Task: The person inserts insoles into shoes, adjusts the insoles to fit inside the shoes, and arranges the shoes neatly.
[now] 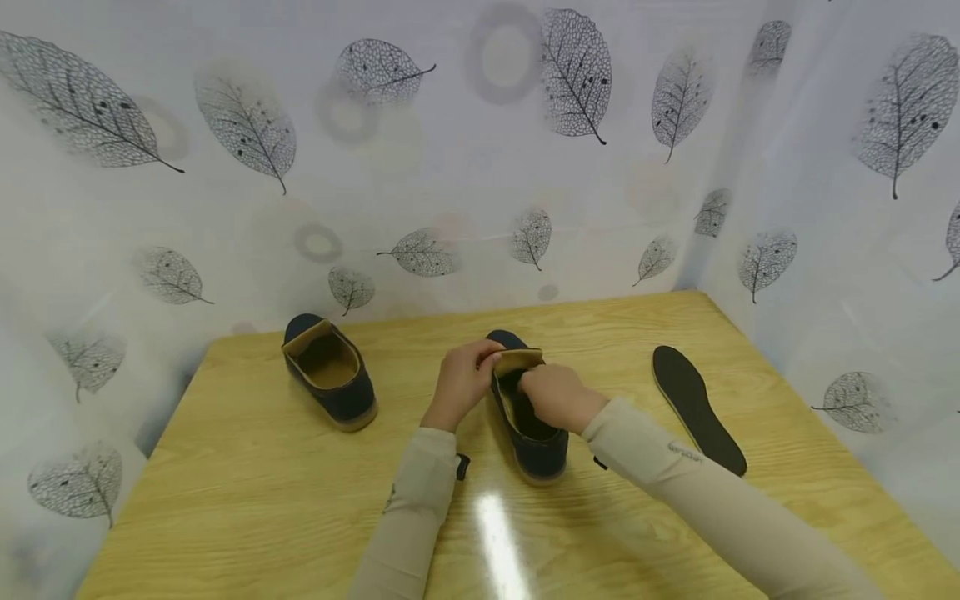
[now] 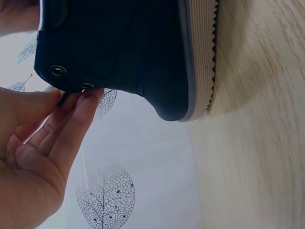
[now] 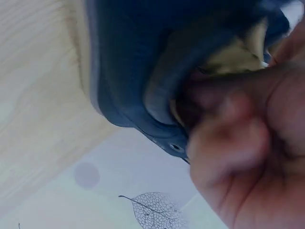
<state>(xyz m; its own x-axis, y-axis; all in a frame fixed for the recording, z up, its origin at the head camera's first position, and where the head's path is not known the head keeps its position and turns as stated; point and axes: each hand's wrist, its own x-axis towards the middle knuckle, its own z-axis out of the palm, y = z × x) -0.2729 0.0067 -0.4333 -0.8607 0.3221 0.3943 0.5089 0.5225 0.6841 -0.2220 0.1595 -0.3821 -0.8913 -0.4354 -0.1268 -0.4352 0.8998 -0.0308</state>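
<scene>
A dark navy shoe [image 1: 542, 457] with a tan lining stands on the table in front of me, its toe pointing away. My left hand [image 1: 459, 382] pinches the raised tongue [image 1: 517, 359] between thumb and fingers, near the eyelets seen in the left wrist view. Into the shoe's opening reaches my right hand [image 1: 558, 396]. In the right wrist view some of its fingers [image 3: 228, 143] are bent at the collar, but the tips are hidden inside and the picture is blurred. Whether they hold anything in there cannot be seen.
The matching navy shoe [image 1: 341, 396] stands at the left, tongue up. A dark insole [image 1: 699, 408] lies flat on the wooden table [image 1: 300, 500] to the right. A pale curtain [image 1: 450, 183] printed with leaves hangs behind the table's back edge.
</scene>
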